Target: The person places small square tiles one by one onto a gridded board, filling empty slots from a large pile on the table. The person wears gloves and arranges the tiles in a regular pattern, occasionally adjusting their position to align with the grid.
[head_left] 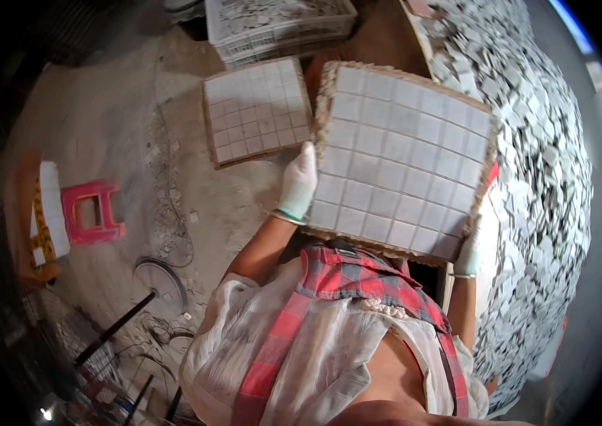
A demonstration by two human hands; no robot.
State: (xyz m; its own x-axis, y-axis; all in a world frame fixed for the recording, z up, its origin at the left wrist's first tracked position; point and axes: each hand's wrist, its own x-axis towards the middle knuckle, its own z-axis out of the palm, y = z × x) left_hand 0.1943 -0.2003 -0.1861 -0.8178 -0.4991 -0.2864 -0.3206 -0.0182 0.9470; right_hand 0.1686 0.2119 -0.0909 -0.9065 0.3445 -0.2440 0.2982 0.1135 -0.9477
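Observation:
A square tray point(324, 113) with a rough brown rim lies in front of my waist, filled with rows of pale square tiles point(400, 163). My left hand point(299, 181), in a white glove with a green cuff edge, is closed on its left side, thumb pointing up along the rim. At the lower right edge my right hand point(472, 248), also gloved, grips the same tray; its fingers are partly hidden. Beyond my left hand sits a second tray point(211, 135) of similar tiles, its right corner close to the first.
A large heap of loose pale tiles point(538, 149) spreads along the right. White plastic crates point(283, 35) holding tile pieces stand at the far side. On the floor to the left are a red stool point(95, 236) and a round-based stand point(161, 287); a cable runs nearby.

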